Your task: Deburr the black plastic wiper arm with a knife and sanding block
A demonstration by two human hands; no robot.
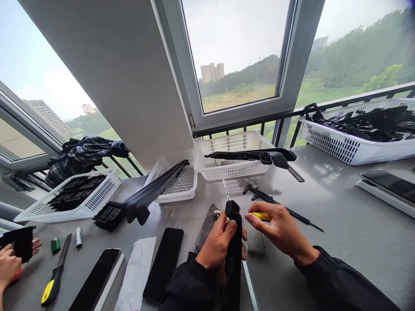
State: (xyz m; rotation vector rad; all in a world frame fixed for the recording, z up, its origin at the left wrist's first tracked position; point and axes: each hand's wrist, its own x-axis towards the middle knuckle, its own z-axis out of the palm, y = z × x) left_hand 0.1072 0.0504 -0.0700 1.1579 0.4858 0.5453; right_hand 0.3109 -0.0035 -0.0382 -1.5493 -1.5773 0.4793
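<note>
My left hand [218, 242] is wrapped round a long black plastic strip [233, 255] that stands upright in front of me, thumb pressed near its top end. My right hand [279, 229] pinches a small screwdriver with a yellow handle [262, 215], its thin tip pointing left at the top of the strip. Both hands are over the grey table [340, 224]. A small phone-like slab [255, 241] lies under my right hand.
White baskets [231, 142] [343, 144] [78, 207] hold black strips and parts. Black calipers [279, 203] lie beyond my right hand. Phones [164, 263], a white cloth [138, 270] and a yellow-handled screwdriver [53, 278] lie left. Another person's hands [13, 259] hold a black part at far left.
</note>
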